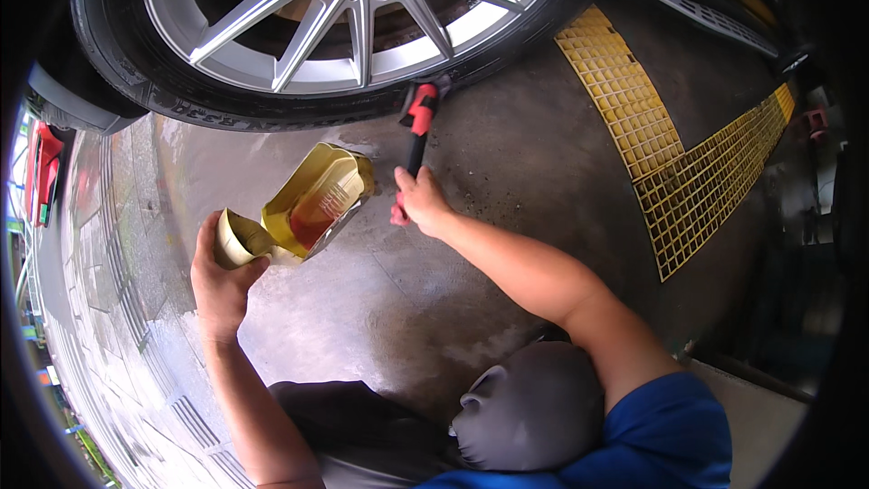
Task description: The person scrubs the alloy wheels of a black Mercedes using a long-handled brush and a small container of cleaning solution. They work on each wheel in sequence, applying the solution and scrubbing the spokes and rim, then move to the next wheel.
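Note:
My right hand (422, 202) grips the handle of a red and black brush (422, 112), whose head meets the lower sidewall of a black car tyre (299, 112). The bristles are mostly hidden behind the brush head. In my left hand (227, 278) is the rolled end of a cut-open yellow plastic container (282, 217), held tilted above the floor. Reddish liquid (309, 227) lies in its hollow. Above both hands is the silver multi-spoke alloy wheel (363, 20) with a Mercedes star on its hub cap.
Yellow floor grating (706, 180) runs along the right in an angled strip. The concrete floor (407, 278) has damp patches and dark crumbs. A dark car part with a perforated silver strip (718, 24) is at upper right. My bent knee (536, 407) is close below my right arm.

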Motion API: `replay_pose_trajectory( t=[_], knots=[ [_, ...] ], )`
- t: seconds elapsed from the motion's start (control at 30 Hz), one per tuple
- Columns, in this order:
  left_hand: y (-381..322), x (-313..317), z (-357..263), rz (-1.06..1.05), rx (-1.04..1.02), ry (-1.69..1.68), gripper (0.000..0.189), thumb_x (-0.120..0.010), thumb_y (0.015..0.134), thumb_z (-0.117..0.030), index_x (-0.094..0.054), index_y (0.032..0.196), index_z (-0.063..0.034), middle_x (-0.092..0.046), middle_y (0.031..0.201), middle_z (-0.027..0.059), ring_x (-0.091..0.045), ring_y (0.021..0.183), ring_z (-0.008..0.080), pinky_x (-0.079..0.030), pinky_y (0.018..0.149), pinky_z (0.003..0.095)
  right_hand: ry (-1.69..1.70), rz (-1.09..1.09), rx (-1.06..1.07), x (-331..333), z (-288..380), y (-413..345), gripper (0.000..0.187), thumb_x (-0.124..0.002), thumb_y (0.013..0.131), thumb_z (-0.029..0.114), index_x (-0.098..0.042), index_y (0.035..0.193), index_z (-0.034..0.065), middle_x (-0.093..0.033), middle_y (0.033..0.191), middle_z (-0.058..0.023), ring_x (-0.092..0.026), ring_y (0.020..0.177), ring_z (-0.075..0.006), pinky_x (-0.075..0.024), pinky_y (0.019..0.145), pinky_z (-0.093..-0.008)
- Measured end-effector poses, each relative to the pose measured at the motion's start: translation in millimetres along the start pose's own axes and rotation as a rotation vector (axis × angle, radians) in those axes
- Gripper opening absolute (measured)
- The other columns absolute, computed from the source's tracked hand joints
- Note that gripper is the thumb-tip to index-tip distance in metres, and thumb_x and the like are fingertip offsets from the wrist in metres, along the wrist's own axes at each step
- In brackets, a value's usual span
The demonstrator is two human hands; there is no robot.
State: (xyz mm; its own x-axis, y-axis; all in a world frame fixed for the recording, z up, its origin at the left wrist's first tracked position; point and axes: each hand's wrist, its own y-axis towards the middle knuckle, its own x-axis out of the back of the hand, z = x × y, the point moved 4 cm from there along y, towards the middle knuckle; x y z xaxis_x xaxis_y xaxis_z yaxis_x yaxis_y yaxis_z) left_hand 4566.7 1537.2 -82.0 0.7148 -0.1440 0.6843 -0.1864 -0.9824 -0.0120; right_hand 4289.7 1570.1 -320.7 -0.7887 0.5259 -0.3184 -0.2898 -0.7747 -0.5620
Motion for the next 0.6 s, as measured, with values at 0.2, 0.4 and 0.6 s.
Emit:
replay_pose_trajectory(
  t=[0.2, 0.4, 0.6],
  knots=[
    [-1, 2, 1, -0.011, 0.017, 0.011, 0.076, -0.086, 0.073, 0.003, -0.056, 0.143, -0.0012, -0.069, 0.118, 0.0085, -0.065, 0.108, 0.0194, -0.052, 0.103, 0.0331, -0.180, -0.048, 0.077, 7, 14, -13, 0.035, -0.060, 0.109, 0.030, -0.040, 0.105, 0.0029, -0.050, 0.063, -0.0076, -0.051, 0.042, -0.0192, -0.0464, 0.037, -0.0381],
    [-3, 3, 2, -0.007, 0.022, 0.002, 0.075, -0.086, 0.073, 0.002, -0.057, 0.141, -0.0023, -0.070, 0.116, 0.0079, -0.065, 0.107, 0.0192, -0.052, 0.102, 0.0334, -0.172, -0.219, 0.082, 32, 14, 2, 0.040, -0.060, 0.109, 0.035, -0.042, 0.109, -0.0004, -0.057, 0.067, -0.0112, -0.058, 0.045, -0.0200, -0.0524, 0.038, -0.0373],
    [0, -3, -3, 0.010, -0.008, 0.015, 0.074, -0.086, 0.073, 0.003, -0.057, 0.141, -0.0021, -0.070, 0.117, 0.0078, -0.065, 0.107, 0.0191, -0.052, 0.102, 0.0326, -0.738, -0.200, 0.200, 41, 4, 8, 0.047, -0.066, 0.104, 0.037, -0.050, 0.110, -0.0062, -0.070, 0.086, -0.0238, -0.072, 0.060, -0.0340, -0.0590, 0.048, -0.0444]
  ],
)
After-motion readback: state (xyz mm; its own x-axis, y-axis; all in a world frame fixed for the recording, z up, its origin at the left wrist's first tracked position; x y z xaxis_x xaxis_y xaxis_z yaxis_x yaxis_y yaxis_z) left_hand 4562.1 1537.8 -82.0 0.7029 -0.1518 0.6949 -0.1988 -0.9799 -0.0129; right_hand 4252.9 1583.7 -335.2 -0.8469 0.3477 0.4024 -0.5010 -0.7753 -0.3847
